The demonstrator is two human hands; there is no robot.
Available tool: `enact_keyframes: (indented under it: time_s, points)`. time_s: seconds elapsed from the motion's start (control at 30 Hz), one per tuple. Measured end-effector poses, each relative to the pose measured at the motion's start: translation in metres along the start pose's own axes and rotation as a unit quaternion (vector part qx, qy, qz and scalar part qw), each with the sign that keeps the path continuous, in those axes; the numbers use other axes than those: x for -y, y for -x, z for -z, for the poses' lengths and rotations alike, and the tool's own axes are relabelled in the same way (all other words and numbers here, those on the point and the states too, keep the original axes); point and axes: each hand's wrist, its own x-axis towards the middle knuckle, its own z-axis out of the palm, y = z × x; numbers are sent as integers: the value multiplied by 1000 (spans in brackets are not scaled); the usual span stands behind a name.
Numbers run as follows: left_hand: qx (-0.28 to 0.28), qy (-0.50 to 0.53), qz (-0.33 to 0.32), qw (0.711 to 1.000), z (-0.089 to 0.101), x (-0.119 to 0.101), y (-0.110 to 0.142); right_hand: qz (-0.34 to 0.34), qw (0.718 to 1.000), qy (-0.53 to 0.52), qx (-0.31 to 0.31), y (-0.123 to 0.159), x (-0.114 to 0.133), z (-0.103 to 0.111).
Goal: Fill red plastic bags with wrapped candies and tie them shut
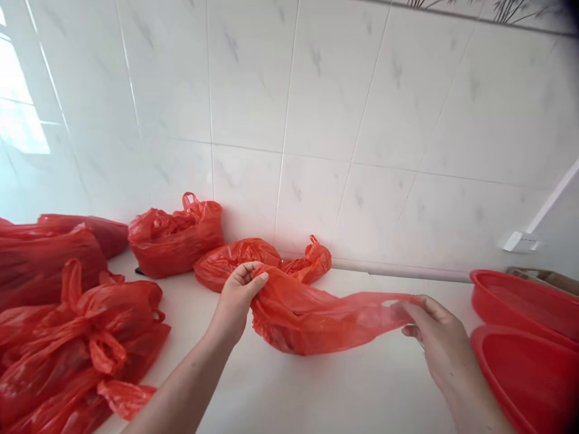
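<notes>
A thin red plastic bag (pixel 312 316) is stretched sideways between my two hands above the white table. My left hand (pixel 242 295) is closed on its bunched left end, thumb on top. At the other end, my right hand (pixel 427 325) pinches the bag's handle, where a hole shows in the plastic. The bag looks slack and sags in the middle; whether anything is inside cannot be made out. Just behind it, a filled red bag (pixel 239 259) and a smaller knotted red bag (pixel 316 262) lie against the wall.
Several stuffed red bags (pixel 81 337) crowd the table's left side, and another bag (pixel 176 235) stands by the tiled wall. Two red plastic baskets (pixel 529 374) sit at the right edge, with brown cardboard (pixel 547 278) behind. A white socket (pixel 521 242) is on the wall.
</notes>
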Motion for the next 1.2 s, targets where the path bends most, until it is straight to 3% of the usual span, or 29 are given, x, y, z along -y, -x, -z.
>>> enact_keyframes:
  time_s: [0.1,0.27,0.43,0.6,0.77,0.87,0.97,1.03,1.13,1.2]
  points:
    - [22,-8,6,1000,-8,-8,-1,3,994,-101,39,-5,4,-8]
    - [14,-27,-28,999,-20,-17,-1,-22,954,-268,135,-11,18,-19]
    - [-3,-147,-98,984,-26,-24,5,-23,934,-348,82,-14,21,-34]
    - [61,-309,-125,941,-14,-28,5,-18,917,-397,23,-17,18,-37]
    - [-41,-377,-158,912,-7,-41,7,-77,900,-429,-16,-18,20,-38]
    - [-58,-320,-151,933,-13,-47,13,-97,881,-460,53,-8,24,-43]
    - [-4,-175,-90,980,-21,-46,21,-85,881,-436,159,12,32,-51]
    - [37,-114,-55,991,-26,-43,28,-69,910,-356,202,31,38,-56]
    - [91,-135,-79,984,-33,-40,42,-49,947,-187,257,61,48,-66]
    - [157,-180,-109,965,-40,-40,53,-36,939,-125,318,78,52,-74]
